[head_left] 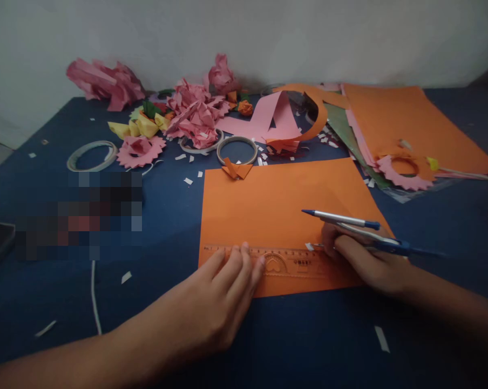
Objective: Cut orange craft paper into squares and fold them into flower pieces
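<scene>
An orange paper sheet point(284, 200) lies flat on the dark blue table. Across its near part runs a clear plastic ruler point(295, 263) with a protractor cut-out. My left hand point(228, 292) presses on the ruler's left part, fingers close together and thumb near the cut-out. In my right hand point(361, 259), closed over the sheet's right side, is a drawing compass point(392, 246) tilted nearly level. A silver and blue pencil point(341, 218) points left along with it. The compass's thin tip is close to the ruler's upper edge, next to a small white scrap point(309, 246).
Behind the sheet are pink crumpled paper point(195, 108), tape rolls point(92, 155), a pink toothed ring point(141, 151) and curled paper strips point(317, 116). Orange sheets point(414, 124) are stacked at right. A folded orange piece point(236, 170) overlaps the far edge. A blurred patch covers the left.
</scene>
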Action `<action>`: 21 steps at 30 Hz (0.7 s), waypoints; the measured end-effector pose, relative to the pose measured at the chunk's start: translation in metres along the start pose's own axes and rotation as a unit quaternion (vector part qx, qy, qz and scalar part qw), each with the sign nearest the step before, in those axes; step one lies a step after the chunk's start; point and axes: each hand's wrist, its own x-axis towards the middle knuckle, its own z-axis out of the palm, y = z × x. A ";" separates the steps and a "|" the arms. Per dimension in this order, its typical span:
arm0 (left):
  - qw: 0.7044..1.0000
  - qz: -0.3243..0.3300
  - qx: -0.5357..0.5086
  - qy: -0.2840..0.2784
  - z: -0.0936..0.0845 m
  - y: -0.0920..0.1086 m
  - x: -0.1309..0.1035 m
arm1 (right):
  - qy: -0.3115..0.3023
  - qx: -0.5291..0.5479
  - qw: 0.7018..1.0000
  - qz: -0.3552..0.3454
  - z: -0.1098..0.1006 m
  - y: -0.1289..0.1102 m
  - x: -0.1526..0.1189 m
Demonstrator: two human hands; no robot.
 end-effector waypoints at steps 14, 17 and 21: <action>0.997 0.026 -0.029 0.066 -0.004 -0.008 -0.005 | 0.006 0.010 1.000 -0.003 0.001 -0.004 -0.002; 0.996 0.008 -0.034 0.080 -0.003 -0.007 -0.006 | 0.017 0.007 1.000 0.004 0.001 -0.002 -0.004; 0.994 -0.010 -0.068 0.088 -0.001 -0.010 -0.006 | 0.000 0.010 1.000 0.005 0.002 0.000 -0.005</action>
